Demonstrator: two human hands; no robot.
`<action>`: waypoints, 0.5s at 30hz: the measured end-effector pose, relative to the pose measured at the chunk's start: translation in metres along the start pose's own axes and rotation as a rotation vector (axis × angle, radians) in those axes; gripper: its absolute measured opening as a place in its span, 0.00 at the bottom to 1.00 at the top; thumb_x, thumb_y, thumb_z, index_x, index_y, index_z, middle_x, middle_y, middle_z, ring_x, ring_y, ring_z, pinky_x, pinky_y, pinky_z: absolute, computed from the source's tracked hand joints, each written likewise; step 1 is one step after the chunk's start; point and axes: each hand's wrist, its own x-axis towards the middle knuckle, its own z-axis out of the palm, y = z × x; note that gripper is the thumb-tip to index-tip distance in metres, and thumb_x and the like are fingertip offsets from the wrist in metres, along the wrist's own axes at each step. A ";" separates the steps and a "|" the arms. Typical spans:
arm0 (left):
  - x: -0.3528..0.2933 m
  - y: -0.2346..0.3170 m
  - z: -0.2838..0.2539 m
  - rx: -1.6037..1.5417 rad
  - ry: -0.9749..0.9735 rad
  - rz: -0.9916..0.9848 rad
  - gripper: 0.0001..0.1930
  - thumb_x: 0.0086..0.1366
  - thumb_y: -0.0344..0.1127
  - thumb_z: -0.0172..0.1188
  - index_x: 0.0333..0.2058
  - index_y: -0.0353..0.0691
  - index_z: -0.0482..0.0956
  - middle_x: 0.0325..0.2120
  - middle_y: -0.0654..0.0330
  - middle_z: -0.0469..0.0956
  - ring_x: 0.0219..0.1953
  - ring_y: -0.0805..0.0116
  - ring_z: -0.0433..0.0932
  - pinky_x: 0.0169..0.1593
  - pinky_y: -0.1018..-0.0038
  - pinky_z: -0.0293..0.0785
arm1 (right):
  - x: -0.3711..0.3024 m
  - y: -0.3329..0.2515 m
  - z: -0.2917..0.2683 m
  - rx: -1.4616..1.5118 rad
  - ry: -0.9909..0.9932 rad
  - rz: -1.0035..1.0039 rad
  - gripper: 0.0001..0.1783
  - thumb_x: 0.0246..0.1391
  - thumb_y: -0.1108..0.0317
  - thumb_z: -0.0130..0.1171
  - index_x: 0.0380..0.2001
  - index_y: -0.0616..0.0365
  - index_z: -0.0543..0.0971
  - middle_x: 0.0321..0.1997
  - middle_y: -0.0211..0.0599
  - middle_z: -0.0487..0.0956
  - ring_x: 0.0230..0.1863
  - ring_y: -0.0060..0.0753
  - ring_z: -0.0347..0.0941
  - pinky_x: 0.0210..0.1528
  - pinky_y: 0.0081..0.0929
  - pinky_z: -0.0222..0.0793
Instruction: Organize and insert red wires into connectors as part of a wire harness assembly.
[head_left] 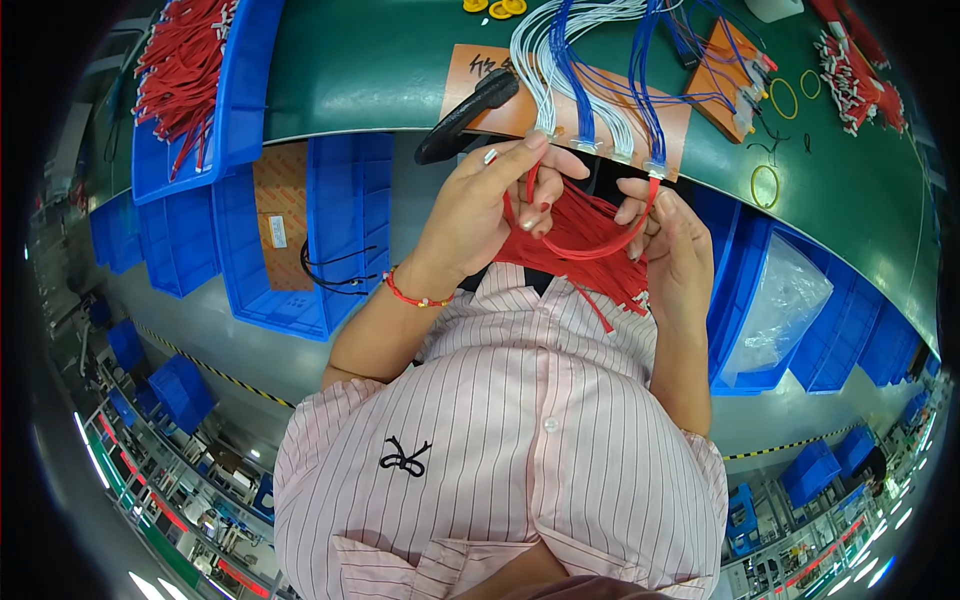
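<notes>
A red cable (590, 255) hangs in a loop between my two hands at the bench's front edge. My left hand (495, 195) is closed with its fingers around the cable's left end, close to a white connector (543, 135) with white wires. With thumb and fingers, my right hand (672, 235) pinches the other end, just below a clear-white connector (656, 169) with blue wires. Whether the ends are seated in the connectors cannot be made out. Between these two, another connector (585, 147) carries blue wires. A bundle of red cables (575, 225) lies on my lap below the loop.
A black curved handle-like piece (470, 115) lies on an orange-brown board (475, 65) on the green bench (360, 70). Red cables (185, 70) fill a blue bin (250, 90) at left; more (860, 90) lie far right. Yellow rings (765, 187) and an orange block (722, 80) lie nearby.
</notes>
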 end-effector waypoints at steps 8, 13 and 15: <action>0.003 -0.008 0.002 0.009 0.059 0.033 0.22 0.76 0.44 0.44 0.34 0.30 0.77 0.14 0.72 0.57 0.15 0.84 0.50 0.19 0.82 0.46 | 0.012 0.006 0.001 0.007 0.018 -0.011 0.21 0.68 0.60 0.48 0.37 0.67 0.83 0.24 0.31 0.77 0.23 0.15 0.65 0.27 0.14 0.59; -0.015 -0.009 -0.003 -0.050 -0.034 -0.027 0.22 0.77 0.44 0.44 0.31 0.32 0.75 0.13 0.73 0.56 0.15 0.84 0.48 0.19 0.81 0.45 | -0.003 0.001 -0.006 -0.167 -0.159 -0.019 0.20 0.67 0.62 0.49 0.36 0.69 0.83 0.26 0.33 0.77 0.25 0.20 0.69 0.29 0.18 0.64; -0.028 -0.011 -0.008 -0.071 -0.081 -0.066 0.22 0.77 0.44 0.44 0.31 0.32 0.75 0.13 0.73 0.55 0.14 0.84 0.48 0.19 0.81 0.45 | -0.002 0.009 -0.009 -0.207 -0.178 -0.075 0.19 0.67 0.62 0.48 0.37 0.69 0.82 0.30 0.33 0.78 0.26 0.20 0.69 0.30 0.19 0.66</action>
